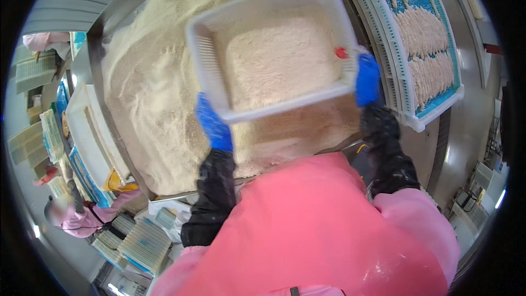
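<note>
Both of my hands hold a white perforated plastic basket (276, 108) over a metal trough of pale crumb-like powder (159, 126). My left hand (213, 123), in a blue glove, is closed on the basket's near left corner. My right hand (367, 79), also blue-gloved, grips its right end, beside a small red tag (341, 52). A layer of pale powder (282, 55) covers the inside of the basket; whether anything lies under it is hidden. The basket tilts slightly, and its edges are a little blurred.
To the right stand stacked white trays; the top tray (419, 120) carries rows of thin coated strips (421, 33) on a blue mesh. The metal rim (118, 148) of the trough borders the left. Another person in pink (82, 222) is at the lower left, near more trays (145, 244).
</note>
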The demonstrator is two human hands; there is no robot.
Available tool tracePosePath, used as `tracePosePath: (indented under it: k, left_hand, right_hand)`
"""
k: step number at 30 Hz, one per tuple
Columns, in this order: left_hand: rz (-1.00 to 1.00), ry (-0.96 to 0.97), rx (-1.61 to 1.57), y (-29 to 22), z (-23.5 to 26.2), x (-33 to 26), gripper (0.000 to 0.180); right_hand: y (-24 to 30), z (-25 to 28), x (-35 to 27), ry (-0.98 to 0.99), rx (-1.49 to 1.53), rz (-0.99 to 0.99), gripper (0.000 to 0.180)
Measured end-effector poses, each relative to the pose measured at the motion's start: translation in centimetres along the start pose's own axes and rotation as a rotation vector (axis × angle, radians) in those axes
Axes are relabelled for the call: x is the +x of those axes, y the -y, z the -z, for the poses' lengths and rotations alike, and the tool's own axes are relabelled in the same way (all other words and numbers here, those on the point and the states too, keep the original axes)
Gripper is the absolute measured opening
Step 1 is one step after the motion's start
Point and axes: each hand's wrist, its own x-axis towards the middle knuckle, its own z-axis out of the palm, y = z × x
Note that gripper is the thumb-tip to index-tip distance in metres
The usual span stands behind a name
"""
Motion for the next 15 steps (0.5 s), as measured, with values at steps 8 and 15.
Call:
tracePosePath:
  k: [8, 15]
  left_hand:
    - [-0.214, -0.140, 0.448, 7.8, 3.8, -0.1, 0.039]
    - [0.184, -0.008, -0.354, -2.9, 6.2, 9.9, 0.042]
  right_hand:
    - [-3.7, 0.1, -2.0, -0.060, 0.209, -0.096, 0.026]
    - [-2.5, -8.2, -0.5, -0.048, 0.002, 0.037, 0.027]
